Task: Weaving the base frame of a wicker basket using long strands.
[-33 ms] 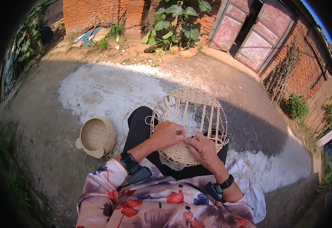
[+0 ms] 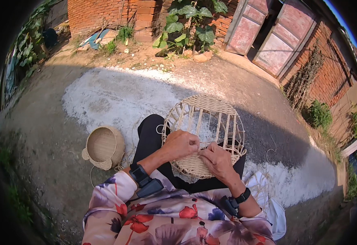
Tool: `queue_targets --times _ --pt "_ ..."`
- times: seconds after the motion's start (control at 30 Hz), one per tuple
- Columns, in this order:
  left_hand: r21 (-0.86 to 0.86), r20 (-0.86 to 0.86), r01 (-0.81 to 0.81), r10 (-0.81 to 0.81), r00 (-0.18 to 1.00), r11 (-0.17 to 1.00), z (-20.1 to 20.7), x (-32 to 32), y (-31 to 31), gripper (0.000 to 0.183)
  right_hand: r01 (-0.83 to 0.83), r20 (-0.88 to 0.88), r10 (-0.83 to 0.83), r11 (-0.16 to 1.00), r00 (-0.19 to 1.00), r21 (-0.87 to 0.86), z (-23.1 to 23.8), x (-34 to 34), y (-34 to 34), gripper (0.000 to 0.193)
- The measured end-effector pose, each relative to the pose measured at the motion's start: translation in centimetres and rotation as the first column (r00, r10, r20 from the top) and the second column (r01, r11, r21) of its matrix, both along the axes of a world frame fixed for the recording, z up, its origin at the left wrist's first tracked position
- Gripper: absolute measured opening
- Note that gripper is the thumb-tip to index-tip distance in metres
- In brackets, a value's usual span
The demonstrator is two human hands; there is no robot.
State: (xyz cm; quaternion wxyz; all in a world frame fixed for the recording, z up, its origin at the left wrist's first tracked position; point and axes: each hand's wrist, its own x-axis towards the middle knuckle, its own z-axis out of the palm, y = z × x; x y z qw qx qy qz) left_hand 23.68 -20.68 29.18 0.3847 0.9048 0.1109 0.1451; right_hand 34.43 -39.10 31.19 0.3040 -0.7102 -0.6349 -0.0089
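A half-open, pale woven basket piece [image 2: 211, 104] rests on my lap, tightly woven along its far and near ends, with bare parallel strands across the middle. My left hand [image 2: 181, 145] is closed over its left middle part, fingertips pinched on a thin cord. Close beside it, my right hand [image 2: 216, 158] is also closed, thumb and finger pressed together on the same pale cord. The short length of cord [image 2: 203, 143] between the hands is small and partly hidden by the fingers. A loop of cord [image 2: 159, 129] sticks out at the basket piece's left edge.
On the ground to the left stands a small round woven basket [image 2: 105, 146] with ear-like flaps. Loose cord [image 2: 264, 181] and a white cloth or bag [image 2: 277, 218] lie at my right. Farther off are a leafy plant [image 2: 186, 24], brick walls and a weathered double door [image 2: 282, 36].
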Motion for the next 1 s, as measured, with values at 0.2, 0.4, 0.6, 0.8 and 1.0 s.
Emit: queue_targets --times 0.2,0.4,0.6,0.8,1.0 --pt "-0.048 -0.046 0.115 -0.117 0.992 0.992 0.2 -0.1 1.2 0.019 0.151 -0.688 -0.101 0.988 0.719 0.013 -1.2 1.0 -0.6 0.008" --pt "-0.058 -0.016 0.147 -0.148 0.989 0.987 -0.1 -0.1 1.3 0.019 0.257 -0.224 -0.255 0.966 0.941 -0.019 -0.8 -0.2 0.9 0.006" --pt "-0.073 -0.016 0.142 -0.144 0.989 0.987 0.1 -0.3 1.3 0.018 0.199 -0.201 -0.206 0.979 0.958 -0.052 -0.3 0.1 1.2 0.007" --pt "-0.054 -0.012 0.140 -0.141 0.990 0.989 -0.1 -0.1 1.3 0.019 0.127 -0.325 -0.146 0.989 0.934 -0.077 -0.2 0.6 1.2 0.009" --pt "-0.043 0.001 0.138 -0.139 0.990 0.989 -0.3 -0.1 1.3 0.018 0.090 -0.367 -0.117 0.992 0.923 -0.089 -0.6 1.2 1.4 0.010"
